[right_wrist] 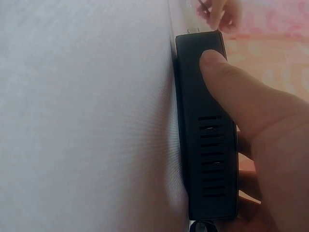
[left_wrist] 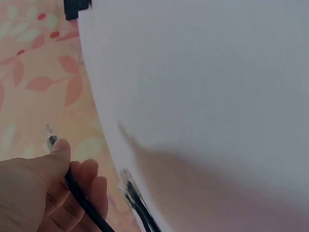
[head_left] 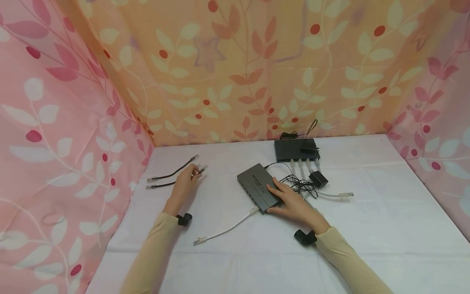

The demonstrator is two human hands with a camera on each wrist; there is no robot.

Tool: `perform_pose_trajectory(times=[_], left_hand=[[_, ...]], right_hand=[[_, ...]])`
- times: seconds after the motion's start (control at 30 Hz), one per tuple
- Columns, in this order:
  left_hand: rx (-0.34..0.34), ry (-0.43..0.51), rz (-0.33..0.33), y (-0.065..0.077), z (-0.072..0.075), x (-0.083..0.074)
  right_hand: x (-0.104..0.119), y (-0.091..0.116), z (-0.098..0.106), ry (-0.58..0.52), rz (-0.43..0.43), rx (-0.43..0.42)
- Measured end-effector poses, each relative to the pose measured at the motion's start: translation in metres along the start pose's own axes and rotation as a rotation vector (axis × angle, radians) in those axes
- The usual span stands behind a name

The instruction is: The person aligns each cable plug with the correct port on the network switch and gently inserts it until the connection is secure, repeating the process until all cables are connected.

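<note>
My left hand [head_left: 185, 181] pinches a short black Ethernet cable [left_wrist: 79, 195] between thumb and fingers, close to its clear plug. Below that hand, more black cable ends [left_wrist: 135, 200] with clear plugs lie on the table. Another short black cable [head_left: 172, 173] lies just beyond it. With the thumb on the vented side and the fingers over the top, my right hand [head_left: 293, 202] grips a dark grey NETGEAR network switch [head_left: 258, 188], which rests on the table. A white Ethernet cable [head_left: 231, 227] runs from the switch's near corner, its other plug loose on the table.
Behind stands a second black switch [head_left: 288, 151] with several pale cables in its front. A tangled black cord [head_left: 302, 185] and a power adapter [head_left: 318, 179] lie beside my right hand. A pale cable's plug [head_left: 345, 195] points right. A patterned curtain [head_left: 235, 81] borders the table.
</note>
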State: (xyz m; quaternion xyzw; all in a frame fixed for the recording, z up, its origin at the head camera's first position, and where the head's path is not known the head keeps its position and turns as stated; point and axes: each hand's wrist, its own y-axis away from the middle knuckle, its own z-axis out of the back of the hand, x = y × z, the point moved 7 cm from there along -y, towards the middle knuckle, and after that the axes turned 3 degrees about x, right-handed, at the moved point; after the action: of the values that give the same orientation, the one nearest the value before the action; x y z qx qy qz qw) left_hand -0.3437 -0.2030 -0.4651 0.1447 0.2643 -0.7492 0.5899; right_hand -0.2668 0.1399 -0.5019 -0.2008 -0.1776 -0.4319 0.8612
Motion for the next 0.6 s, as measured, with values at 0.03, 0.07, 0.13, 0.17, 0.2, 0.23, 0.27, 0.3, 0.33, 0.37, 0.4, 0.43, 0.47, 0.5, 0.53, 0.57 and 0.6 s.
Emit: perform_pose_trajectory(times=[0.03, 0.07, 0.13, 0.17, 0.2, 0.23, 0.27, 0.3, 0.33, 0.37, 0.4, 0.43, 0.47, 0.5, 0.53, 0.57, 0.6], left_hand=[[0.014, -0.005, -0.006, 0.001, -0.002, -0.003], [0.029, -0.003, -0.010, 0.002, -0.004, -0.005], [0.052, 0.006, -0.015, 0.003, -0.008, -0.010], [0.058, 0.017, -0.016, 0.004, -0.010, -0.012], [0.064, 0.030, -0.016, 0.004, -0.012, -0.014], [0.070, 0.044, -0.020, 0.005, -0.013, -0.016], [0.077, 0.058, -0.027, 0.005, -0.015, -0.018], [0.081, 0.074, -0.029, 0.006, -0.017, -0.019], [0.084, 0.090, -0.035, 0.006, -0.018, -0.021], [0.089, 0.103, -0.040, 0.007, -0.020, -0.022], [0.097, 0.114, -0.045, 0.007, -0.021, -0.023], [0.105, 0.119, -0.050, 0.008, -0.023, -0.024], [0.112, 0.124, -0.053, 0.009, -0.025, -0.025], [0.119, 0.134, -0.049, 0.009, -0.027, -0.025], [0.124, 0.138, -0.050, 0.010, -0.028, -0.026], [0.128, 0.143, -0.050, 0.011, -0.030, -0.026], [0.130, 0.147, -0.047, 0.012, -0.031, -0.027]], right_hand=[[0.000, 0.000, 0.000, 0.001, -0.003, 0.000], [0.000, 0.000, 0.000, 0.001, -0.004, -0.001], [-0.001, 0.000, 0.000, 0.001, -0.005, -0.002], [-0.001, 0.000, 0.000, -0.001, -0.004, -0.002], [0.000, 0.000, 0.000, -0.001, -0.004, -0.003], [0.000, 0.000, 0.000, -0.003, -0.003, -0.002], [0.000, 0.000, 0.000, -0.003, -0.003, -0.002], [0.000, 0.000, 0.000, -0.003, -0.003, -0.001], [0.000, 0.000, 0.000, -0.003, -0.004, 0.000], [0.000, 0.000, 0.000, -0.002, -0.004, 0.001], [0.000, 0.000, 0.000, -0.001, -0.004, 0.000], [0.000, 0.000, 0.000, 0.000, -0.004, 0.000], [0.000, 0.000, 0.000, 0.001, -0.003, -0.001], [0.000, 0.000, 0.001, 0.002, -0.002, -0.001], [0.000, 0.000, 0.001, 0.003, -0.001, 0.000], [0.000, 0.000, 0.001, 0.006, 0.000, 0.001], [0.000, 0.000, 0.001, 0.009, 0.001, 0.003]])
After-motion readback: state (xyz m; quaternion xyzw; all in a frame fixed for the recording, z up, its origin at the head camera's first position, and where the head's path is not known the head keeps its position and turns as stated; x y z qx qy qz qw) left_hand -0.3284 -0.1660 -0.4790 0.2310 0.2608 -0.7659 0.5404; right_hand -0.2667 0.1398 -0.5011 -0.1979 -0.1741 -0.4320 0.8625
